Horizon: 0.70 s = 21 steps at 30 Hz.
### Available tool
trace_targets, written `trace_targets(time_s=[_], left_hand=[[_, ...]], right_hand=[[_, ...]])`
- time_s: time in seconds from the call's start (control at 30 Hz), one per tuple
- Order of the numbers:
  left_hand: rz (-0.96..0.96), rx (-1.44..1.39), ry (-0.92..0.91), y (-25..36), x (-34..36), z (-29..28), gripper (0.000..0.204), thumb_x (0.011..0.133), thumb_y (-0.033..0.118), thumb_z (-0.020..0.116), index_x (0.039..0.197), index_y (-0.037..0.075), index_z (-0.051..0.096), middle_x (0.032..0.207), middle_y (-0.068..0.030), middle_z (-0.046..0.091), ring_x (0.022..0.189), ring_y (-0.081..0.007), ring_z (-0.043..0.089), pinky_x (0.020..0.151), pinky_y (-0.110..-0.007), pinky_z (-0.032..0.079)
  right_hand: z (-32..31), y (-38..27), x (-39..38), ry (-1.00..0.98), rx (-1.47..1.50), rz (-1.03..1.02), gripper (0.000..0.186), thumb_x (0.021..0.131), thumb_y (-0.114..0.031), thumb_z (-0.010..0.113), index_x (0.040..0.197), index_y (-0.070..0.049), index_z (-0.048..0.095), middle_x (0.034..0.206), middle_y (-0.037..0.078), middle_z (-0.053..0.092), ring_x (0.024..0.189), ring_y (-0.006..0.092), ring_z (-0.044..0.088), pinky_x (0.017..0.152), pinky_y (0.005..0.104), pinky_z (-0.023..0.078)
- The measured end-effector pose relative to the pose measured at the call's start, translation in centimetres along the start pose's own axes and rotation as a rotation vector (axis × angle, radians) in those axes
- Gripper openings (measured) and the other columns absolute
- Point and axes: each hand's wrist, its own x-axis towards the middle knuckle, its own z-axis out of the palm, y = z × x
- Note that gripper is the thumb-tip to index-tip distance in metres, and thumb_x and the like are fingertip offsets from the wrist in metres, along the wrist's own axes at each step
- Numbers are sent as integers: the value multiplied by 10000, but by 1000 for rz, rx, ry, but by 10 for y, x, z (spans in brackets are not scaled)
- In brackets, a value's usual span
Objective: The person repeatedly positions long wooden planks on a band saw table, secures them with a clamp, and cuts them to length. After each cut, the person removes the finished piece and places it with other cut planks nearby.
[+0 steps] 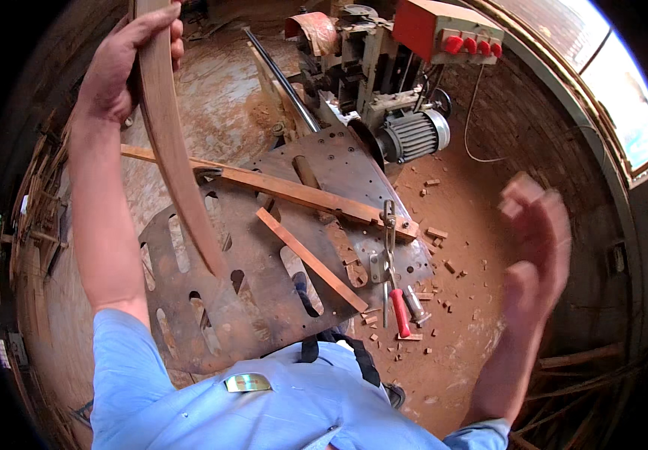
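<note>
My left hand point(117, 75), raised at the upper left, is closed around a long, flat wooden strip point(176, 161). The strip's lower end reaches down over a slotted metal machine table point(260, 315). To the right of the table, my right hand point(538, 251) is lifted in the air, slightly blurred, its fingers curved and apart with nothing in them. A wooden bar point(305, 193) lies across the table. Nearer me is a shorter wooden strip point(312, 259). At the table's right edge stands a toggle clamp point(388, 240) with a red handle point(399, 313).
Beyond the table is a machine with a grey electric motor point(416, 136) and a red-topped switch box point(444, 30). Small wood offcuts point(436, 233) and reddish dust cover the floor at right. Stacked wood point(39, 202) lines the left side.
</note>
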Motion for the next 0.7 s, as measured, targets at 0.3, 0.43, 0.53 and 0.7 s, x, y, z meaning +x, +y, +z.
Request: trace_targets(time_s=[0.3, 0.43, 0.53, 0.7], left_hand=[[360, 512, -359, -41, -55, 105, 423, 720, 160, 817, 1094, 72, 641, 811, -59, 682, 722, -95, 609, 669, -276, 497], [164, 797, -689, -80, -56, 126, 440, 663, 188, 781, 1043, 68, 596, 906, -130, 667, 802, -267, 650, 700, -358, 503], [139, 919, -817, -112, -43, 136, 424, 659, 231, 766, 1008, 72, 586, 903, -142, 657, 839, -325, 634, 717, -398, 505], [360, 1003, -769, -169, -31, 143, 354, 729, 187, 698, 1028, 83, 540, 918, -132, 631, 890, -316, 627, 744, -426, 497]], right_hand=[[-158, 8, 91, 728, 976, 82, 1073, 809, -803, 290, 1459, 9, 25, 1502, 229, 118, 1393, 369, 148, 1169, 465, 131], [-177, 91, -2, 735, 1182, 52, 905, 843, -763, 288, 1232, 52, 353, 1167, 251, 457, 1088, 370, 476, 995, 483, 384], [-160, 136, -56, 935, 977, 235, 891, 851, -788, 90, 799, -7, 516, 727, 123, 536, 733, 272, 545, 763, 415, 511], [-103, 145, -56, 1429, 840, 722, 845, 839, -796, 138, 840, -20, 475, 726, 126, 518, 725, 270, 544, 725, 426, 513]])
